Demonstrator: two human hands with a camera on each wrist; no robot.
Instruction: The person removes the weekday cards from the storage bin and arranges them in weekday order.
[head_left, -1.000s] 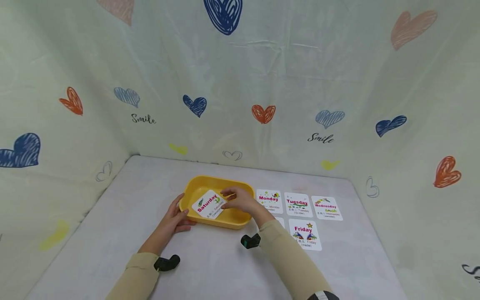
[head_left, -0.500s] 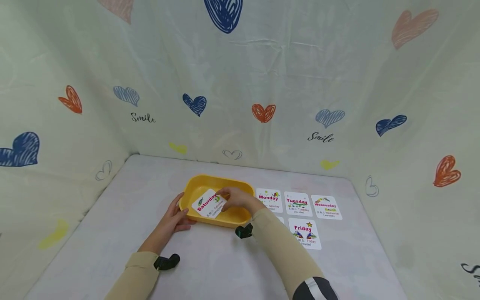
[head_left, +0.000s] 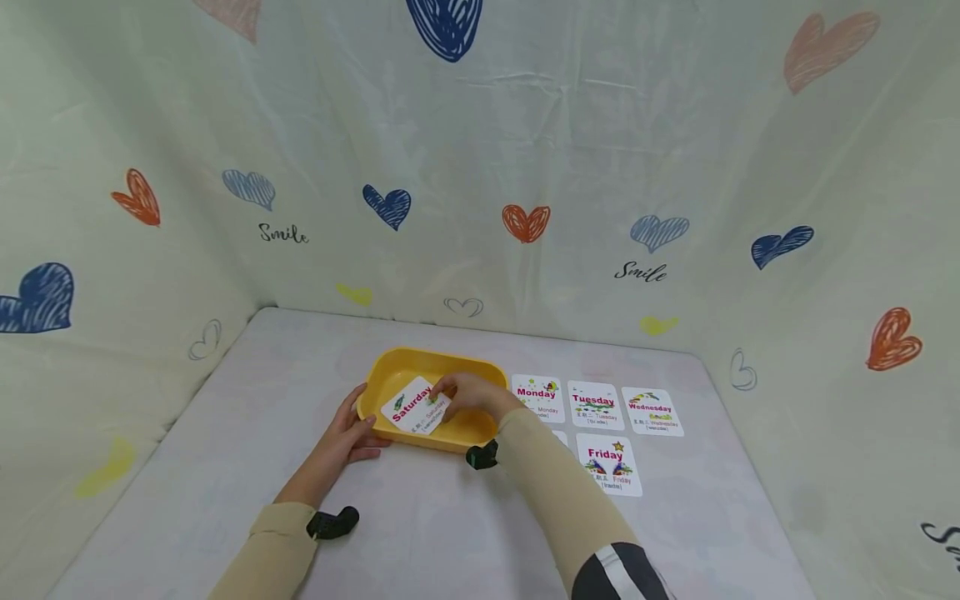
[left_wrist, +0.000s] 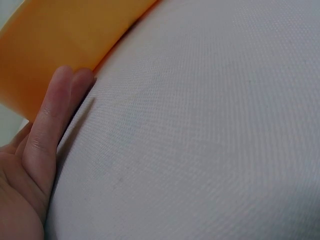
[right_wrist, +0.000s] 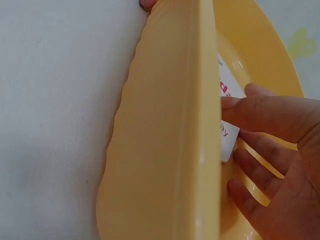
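A yellow tray stands on the table, with a white Saturday card lying slanted inside it. My right hand reaches into the tray and pinches the card's right edge. In the right wrist view, the thumb lies over the card and the other fingers are at its edge; the near tray wall hides part of the card. My left hand holds the tray's left end, its thumb at the rim. Its lower fingers lie along the tray's outer wall in the left wrist view.
Right of the tray lie a Monday card, a Tuesday card and a Wednesday card. Below them is a Friday card; another card is mostly hidden by my right sleeve. A heart-printed cloth hangs behind the table.
My right hand has moved slightly left and down onto the Saturday card, and its fingers have closed on the edge. The left hand and the tray have stayed put.
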